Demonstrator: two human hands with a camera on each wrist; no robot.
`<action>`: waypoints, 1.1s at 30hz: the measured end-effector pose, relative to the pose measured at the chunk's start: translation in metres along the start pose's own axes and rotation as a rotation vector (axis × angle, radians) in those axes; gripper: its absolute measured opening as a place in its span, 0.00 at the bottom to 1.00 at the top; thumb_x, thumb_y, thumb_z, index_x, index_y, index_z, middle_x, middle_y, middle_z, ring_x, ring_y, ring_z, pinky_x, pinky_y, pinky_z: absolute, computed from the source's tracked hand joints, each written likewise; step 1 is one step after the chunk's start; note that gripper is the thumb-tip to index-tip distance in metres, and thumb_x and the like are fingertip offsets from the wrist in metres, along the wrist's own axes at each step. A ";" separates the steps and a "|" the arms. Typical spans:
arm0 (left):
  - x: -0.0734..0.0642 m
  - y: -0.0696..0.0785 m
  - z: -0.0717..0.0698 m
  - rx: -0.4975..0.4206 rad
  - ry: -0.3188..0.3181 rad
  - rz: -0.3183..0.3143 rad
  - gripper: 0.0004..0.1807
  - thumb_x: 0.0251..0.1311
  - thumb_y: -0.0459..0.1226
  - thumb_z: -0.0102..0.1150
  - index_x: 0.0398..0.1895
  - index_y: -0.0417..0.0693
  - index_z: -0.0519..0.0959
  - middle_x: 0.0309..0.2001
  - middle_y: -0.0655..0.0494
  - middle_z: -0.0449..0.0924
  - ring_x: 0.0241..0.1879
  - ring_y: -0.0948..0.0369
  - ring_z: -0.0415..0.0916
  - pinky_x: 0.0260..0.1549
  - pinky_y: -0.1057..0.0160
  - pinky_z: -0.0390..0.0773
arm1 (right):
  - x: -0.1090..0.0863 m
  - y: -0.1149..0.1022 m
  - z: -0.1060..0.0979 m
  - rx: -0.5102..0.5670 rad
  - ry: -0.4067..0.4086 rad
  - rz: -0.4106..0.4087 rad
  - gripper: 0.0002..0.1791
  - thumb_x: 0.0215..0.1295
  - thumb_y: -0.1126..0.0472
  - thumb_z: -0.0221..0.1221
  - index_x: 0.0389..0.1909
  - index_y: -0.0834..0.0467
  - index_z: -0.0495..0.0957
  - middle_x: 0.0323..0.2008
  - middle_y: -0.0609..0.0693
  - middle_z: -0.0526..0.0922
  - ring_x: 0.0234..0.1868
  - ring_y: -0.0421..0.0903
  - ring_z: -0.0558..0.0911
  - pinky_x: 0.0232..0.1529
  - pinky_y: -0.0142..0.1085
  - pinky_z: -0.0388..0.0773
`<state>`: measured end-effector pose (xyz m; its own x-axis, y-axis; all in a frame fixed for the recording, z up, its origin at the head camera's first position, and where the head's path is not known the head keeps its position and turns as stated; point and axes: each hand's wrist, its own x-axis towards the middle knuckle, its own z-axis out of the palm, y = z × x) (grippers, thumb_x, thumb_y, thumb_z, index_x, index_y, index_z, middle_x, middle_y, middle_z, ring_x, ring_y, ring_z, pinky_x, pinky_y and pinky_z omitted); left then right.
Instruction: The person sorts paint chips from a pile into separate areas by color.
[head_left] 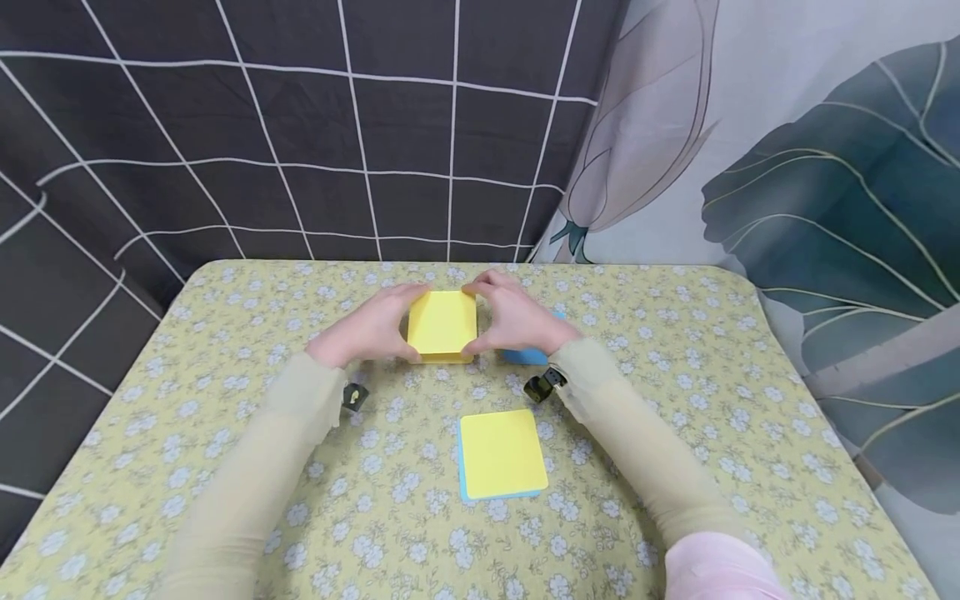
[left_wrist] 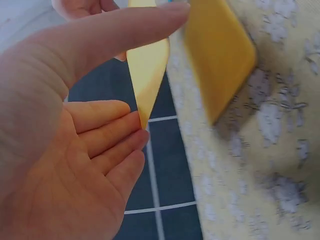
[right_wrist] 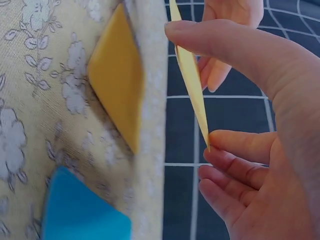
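A thin yellow square card (head_left: 442, 319) is held level by its left and right edges, between both hands. On its left side, my left hand (head_left: 381, 325) pinches it between thumb and fingertips. The right hand (head_left: 516, 318) grips the opposite edge the same way. Seen edge-on in the right wrist view, the held card (right_wrist: 193, 85) hovers above a second yellow square (right_wrist: 117, 75) lying on the table. A blue square (head_left: 527, 357) lies just right of that one, partly hidden by the right hand and wrist.
Nearer the front, another yellow square (head_left: 504, 454) rests on a light blue one (head_left: 462, 475), whose edge shows at the left and bottom. A flowered cloth (head_left: 360, 517) covers the table. Behind its far edge hangs a dark gridded curtain (head_left: 300, 125). Small black devices (head_left: 545, 385) sit at the wrists.
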<state>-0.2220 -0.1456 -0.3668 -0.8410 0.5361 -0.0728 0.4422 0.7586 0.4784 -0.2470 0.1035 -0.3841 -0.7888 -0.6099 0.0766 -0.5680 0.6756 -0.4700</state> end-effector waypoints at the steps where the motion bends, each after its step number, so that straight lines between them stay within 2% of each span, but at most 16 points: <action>1: 0.001 -0.002 0.002 -0.009 -0.003 -0.004 0.60 0.39 0.35 0.83 0.76 0.30 0.57 0.74 0.34 0.60 0.72 0.40 0.58 0.71 0.44 0.60 | 0.002 0.001 0.003 0.007 -0.010 0.008 0.56 0.40 0.43 0.81 0.69 0.65 0.71 0.59 0.53 0.70 0.57 0.50 0.69 0.58 0.42 0.73; 7: 0.005 -0.011 0.014 -0.094 -0.068 -0.055 0.60 0.36 0.31 0.82 0.76 0.29 0.57 0.72 0.33 0.63 0.67 0.40 0.65 0.69 0.44 0.63 | 0.010 0.008 0.021 0.005 -0.096 0.051 0.55 0.41 0.43 0.80 0.70 0.64 0.71 0.58 0.53 0.71 0.54 0.50 0.69 0.56 0.40 0.74; 12: 0.008 -0.013 0.020 -0.114 -0.110 -0.050 0.59 0.36 0.30 0.79 0.75 0.28 0.58 0.69 0.35 0.67 0.60 0.44 0.70 0.64 0.46 0.70 | 0.011 0.011 0.028 -0.017 -0.139 0.073 0.53 0.43 0.43 0.78 0.69 0.64 0.72 0.58 0.55 0.71 0.55 0.51 0.69 0.57 0.40 0.73; 15: 0.009 -0.014 0.020 -0.123 -0.105 -0.051 0.58 0.35 0.30 0.78 0.75 0.29 0.58 0.67 0.36 0.68 0.58 0.45 0.71 0.61 0.47 0.73 | 0.012 0.012 0.030 -0.019 -0.142 0.077 0.52 0.43 0.44 0.78 0.69 0.63 0.72 0.58 0.55 0.71 0.56 0.51 0.69 0.57 0.40 0.73; 20: 0.012 -0.021 0.023 -0.144 -0.079 -0.072 0.58 0.35 0.30 0.77 0.76 0.32 0.59 0.69 0.37 0.67 0.59 0.46 0.70 0.63 0.46 0.72 | 0.015 0.012 0.031 -0.047 -0.139 0.074 0.53 0.43 0.44 0.78 0.70 0.63 0.71 0.57 0.55 0.71 0.54 0.50 0.69 0.54 0.39 0.74; 27: 0.014 -0.027 0.027 -0.128 -0.060 -0.075 0.58 0.36 0.32 0.77 0.76 0.35 0.60 0.68 0.40 0.68 0.57 0.48 0.71 0.59 0.48 0.74 | 0.016 0.010 0.030 -0.049 -0.143 0.088 0.55 0.42 0.41 0.78 0.71 0.63 0.70 0.57 0.54 0.71 0.54 0.50 0.68 0.53 0.39 0.74; 33: 0.010 -0.022 0.024 -0.119 -0.028 -0.065 0.58 0.36 0.34 0.77 0.76 0.36 0.60 0.72 0.39 0.63 0.66 0.45 0.65 0.66 0.43 0.68 | 0.006 0.006 0.016 -0.014 -0.101 0.055 0.56 0.44 0.38 0.76 0.72 0.63 0.69 0.62 0.55 0.71 0.60 0.52 0.70 0.61 0.43 0.73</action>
<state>-0.2325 -0.1482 -0.3994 -0.8567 0.4989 -0.1308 0.3457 0.7437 0.5722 -0.2515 0.0972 -0.4007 -0.7917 -0.6097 -0.0380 -0.5282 0.7144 -0.4591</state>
